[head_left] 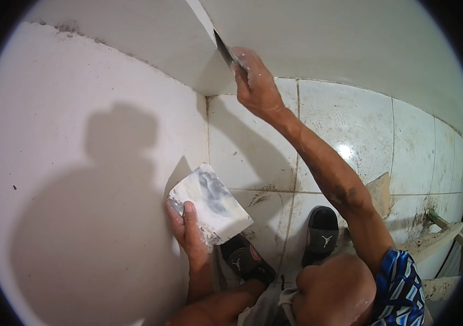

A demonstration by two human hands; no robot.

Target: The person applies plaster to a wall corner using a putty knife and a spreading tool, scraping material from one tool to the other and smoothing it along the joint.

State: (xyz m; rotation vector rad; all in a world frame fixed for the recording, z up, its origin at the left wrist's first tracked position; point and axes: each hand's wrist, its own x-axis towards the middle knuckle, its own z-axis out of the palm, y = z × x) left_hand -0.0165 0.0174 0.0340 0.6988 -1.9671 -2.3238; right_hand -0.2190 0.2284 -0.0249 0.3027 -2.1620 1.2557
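While your right hand (pixel 257 81) reaches up to the far wall (pixel 351 38), its fingers close firmly around a dark, flat scraper (pixel 222 50), whose tip meets the near end of a white strip (pixel 201 19). Your left hand (pixel 189 228) holds a pale board (pixel 226 214) nearer to you and to the left, thumb on top and the other fingers around its left edge; grey smears (pixel 213 187) mark its upper face.

To work the strip well, lay the blade at a shallow, even slant and draw it along in one steady stroke, pressing lightly so that the edge does not dig in. Let your wrist set the angle, since your arm is stretched well out and control is probably weaker there. Bring the board in under the scraper, so that drips land on it and not on the tiled floor (pixel 345 108); the two are well apart. Whether any paste sits on the blade, you cannot tell from this angle.

Mind your footing too: a broken flat piece (pixel 381 195) lies to the right of your right sandal (pixel 322 233), with wooden bars (pixel 435 242) farther right.
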